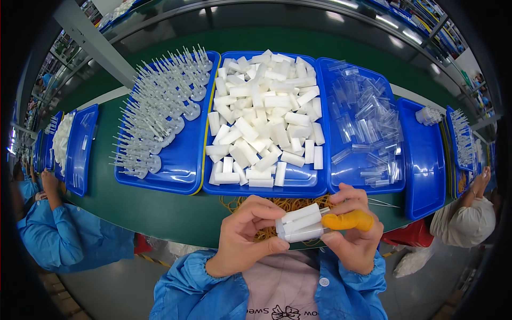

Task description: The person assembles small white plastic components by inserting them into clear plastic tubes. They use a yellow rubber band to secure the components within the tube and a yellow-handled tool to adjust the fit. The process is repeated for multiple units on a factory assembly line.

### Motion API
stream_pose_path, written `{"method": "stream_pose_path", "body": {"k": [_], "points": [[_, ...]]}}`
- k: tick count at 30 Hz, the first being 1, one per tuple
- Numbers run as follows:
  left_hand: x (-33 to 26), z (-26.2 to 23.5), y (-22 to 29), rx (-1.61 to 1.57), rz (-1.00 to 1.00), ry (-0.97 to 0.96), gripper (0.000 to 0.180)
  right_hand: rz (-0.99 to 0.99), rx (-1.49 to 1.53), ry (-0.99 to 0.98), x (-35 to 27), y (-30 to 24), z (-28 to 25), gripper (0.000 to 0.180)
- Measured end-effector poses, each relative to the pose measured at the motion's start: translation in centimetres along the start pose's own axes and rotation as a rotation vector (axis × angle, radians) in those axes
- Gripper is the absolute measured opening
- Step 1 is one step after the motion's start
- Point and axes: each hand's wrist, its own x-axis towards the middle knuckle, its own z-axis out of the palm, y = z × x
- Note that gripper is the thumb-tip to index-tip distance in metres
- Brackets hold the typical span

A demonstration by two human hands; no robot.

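Observation:
In front of my chest I hold a small assembly of white foam blocks (301, 220) with a clear plastic piece at its left end and a thin stem sticking out at its right. My left hand (242, 232) is closed on the left end, thumb below and fingers above. My right hand (354, 237) pinches the right end, with an orange finger cot (349, 221) over one finger. A heap of tan rubber bands (266, 202) lies on the table just behind and beneath my hands, partly hidden by them.
Ahead stand blue trays: stemmed clear plastic parts (165, 117) on the left, white foam blocks (261, 122) in the middle, clear plastic pieces (368, 122) on the right. Tweezers (383, 203) lie by my right hand. Farther right is another blue tray (424, 170). Co-workers sit at both sides.

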Motion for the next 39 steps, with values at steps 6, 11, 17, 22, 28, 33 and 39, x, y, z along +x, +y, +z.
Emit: {"method": "stream_pose_path", "body": {"k": [6,11,17,22,28,33,39], "points": [[0.6,-0.5,-0.7,-0.131,-0.006,0.060,0.043,-0.071,-0.193,-0.057,1.8,-0.4,-0.6,0.026],[0.6,-1.3,-0.4,-0.128,0.001,0.162,0.042,-0.090,-0.630,0.022,4.6,3.4,-3.6,0.030],[1.0,-1.2,-0.2,-0.158,0.000,0.161,0.042,-0.218,-1.177,-0.263,5.3,7.9,-4.0,0.026],[0.9,-1.2,-0.4,-0.120,-0.021,0.199,0.047,-0.165,-1.002,-0.242,5.5,7.8,-4.2,0.022],[0.6,-0.4,-0.9,0.292,0.161,0.127,0.063,0.179,0.135,0.180,4.4,4.1,-3.0,0.024],[0.4,0.3,-1.1,0.592,0.275,0.080,0.062,0.301,0.422,0.168,3.6,2.2,-1.7,0.024],[0.0,0.1,-1.2,0.750,0.325,0.065,0.058,0.263,0.441,0.246,3.3,2.5,-0.6,0.014]]}}
